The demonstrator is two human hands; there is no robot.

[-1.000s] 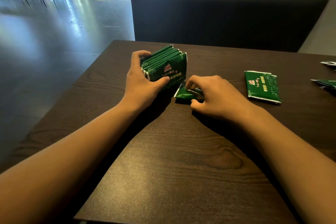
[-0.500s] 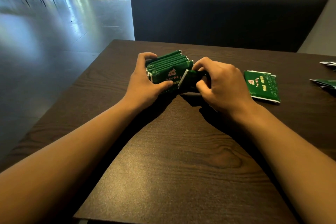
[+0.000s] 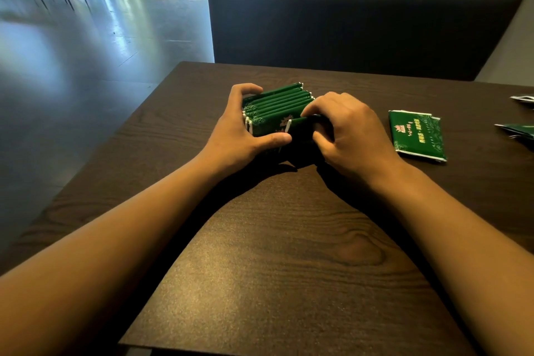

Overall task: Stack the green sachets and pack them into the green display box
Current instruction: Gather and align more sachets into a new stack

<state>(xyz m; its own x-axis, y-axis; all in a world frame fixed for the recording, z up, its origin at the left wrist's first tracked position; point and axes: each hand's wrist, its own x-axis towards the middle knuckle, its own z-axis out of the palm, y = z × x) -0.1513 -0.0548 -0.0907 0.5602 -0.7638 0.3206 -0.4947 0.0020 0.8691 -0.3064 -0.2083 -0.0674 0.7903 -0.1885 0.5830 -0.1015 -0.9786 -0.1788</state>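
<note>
Green foil sachets, one bundle point(image 3: 274, 108), standing on edge on the dark wood-grain desk point(image 3: 289, 254), left of centre at its far side.
Left hand point(image 3: 239, 133): fingers curled over the far face, thumb on the near face; clamps the bundle, evidently so the upright packets cannot fan or topple.
Right hand point(image 3: 344, 130): fingers pinching one further sachet point(image 3: 300, 130) against the bundle's near right end, apparently squaring it into line.
Loose sachet point(image 3: 416, 134): flat on the desk to the right, well apart, awaiting collection. More lie at the right edge.
Display box: not in view.
</note>
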